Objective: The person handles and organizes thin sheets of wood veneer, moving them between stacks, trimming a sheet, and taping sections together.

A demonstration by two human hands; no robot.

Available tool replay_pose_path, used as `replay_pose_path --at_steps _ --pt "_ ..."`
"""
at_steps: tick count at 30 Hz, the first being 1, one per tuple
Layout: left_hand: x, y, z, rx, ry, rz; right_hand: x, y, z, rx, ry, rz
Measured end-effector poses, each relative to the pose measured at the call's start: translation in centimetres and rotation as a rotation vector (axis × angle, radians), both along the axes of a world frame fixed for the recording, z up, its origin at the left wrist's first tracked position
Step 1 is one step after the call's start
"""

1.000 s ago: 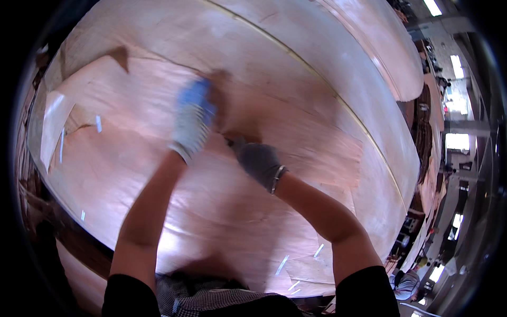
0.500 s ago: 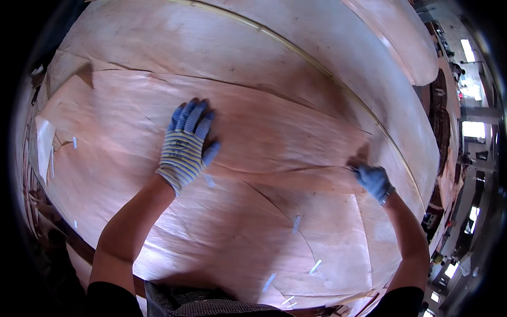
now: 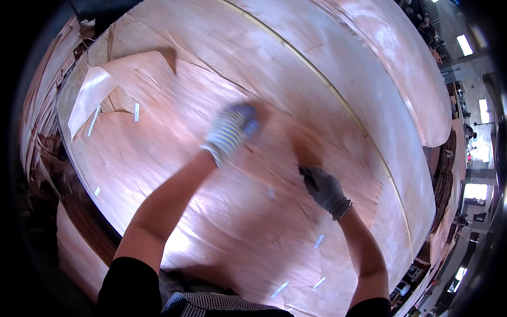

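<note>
A thin pinkish-brown sheet, apparently wood veneer [image 3: 195, 103], lies over larger pale sheets of the same kind. My left hand [image 3: 232, 129], in a striped glove with a blue coated front, is over this sheet near its far edge. Motion smears its fingers, so their shape is unclear. To the right, my right hand [image 3: 323, 189] wears a dark grey glove. Its fingers are closed together low over the sheet, their tips pointing left and away. Whatever they hold, if anything, is too small to make out. At the far left the sheet's corner [image 3: 95, 87] is folded up.
Short strips of pale tape [image 3: 318, 241] dot the near sheets. A long thin yellowish strip [image 3: 338, 95] curves across the pale surface [image 3: 385, 132] beyond my hands. Stacked sheets [image 3: 45, 100] stand at the left. Another sheet [image 3: 393, 47] lies at the far right.
My view has turned and shifted. My right hand has come from the sheet's right end inward, closer to my left. The left hand, flat and spread before, has moved right and is blurred.
</note>
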State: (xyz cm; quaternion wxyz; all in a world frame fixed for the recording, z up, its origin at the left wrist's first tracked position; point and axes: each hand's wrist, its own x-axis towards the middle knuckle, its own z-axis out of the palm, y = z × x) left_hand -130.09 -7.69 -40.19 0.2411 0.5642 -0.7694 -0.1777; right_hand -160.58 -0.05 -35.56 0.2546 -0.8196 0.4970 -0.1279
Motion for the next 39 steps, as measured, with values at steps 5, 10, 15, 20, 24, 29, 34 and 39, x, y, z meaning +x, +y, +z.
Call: replay_pose_path --at_steps 5,10,15,20,24,29,34,39 --pt "5.5 -1.5 -1.4 -0.094 0.065 0.164 7.7 -6.7 1.2 -0.012 0.318 0.121" --pt "4.5 -2.5 -1.4 -0.143 0.137 0.105 17.6 -14.3 -4.0 -0.321 0.245 0.385" --pt "5.3 -1.7 -2.0 -0.164 -0.061 0.129 11.9 -13.3 -1.3 0.096 0.442 0.269" --pt "0.4 -1.5 -0.7 -0.119 -0.461 0.089 -4.0 -7.6 -2.1 -0.193 0.443 0.046" --pt "-13.6 2.1 -1.4 -0.174 -0.032 -0.289 -6.1 -7.7 -3.2 -0.058 0.586 -0.017" --pt "-14.9 3.0 -0.9 -0.179 -0.165 -0.340 -16.9 0.1 -3.6 -0.095 0.647 -0.229" --pt "-15.4 3.2 -0.6 -0.213 -0.237 -0.354 -21.4 14.0 -2.1 0.000 0.666 -0.546" --pt "-15.8 3.2 -0.7 -0.227 -0.295 -0.357 -22.7 15.9 -1.3 0.009 0.801 -0.579"
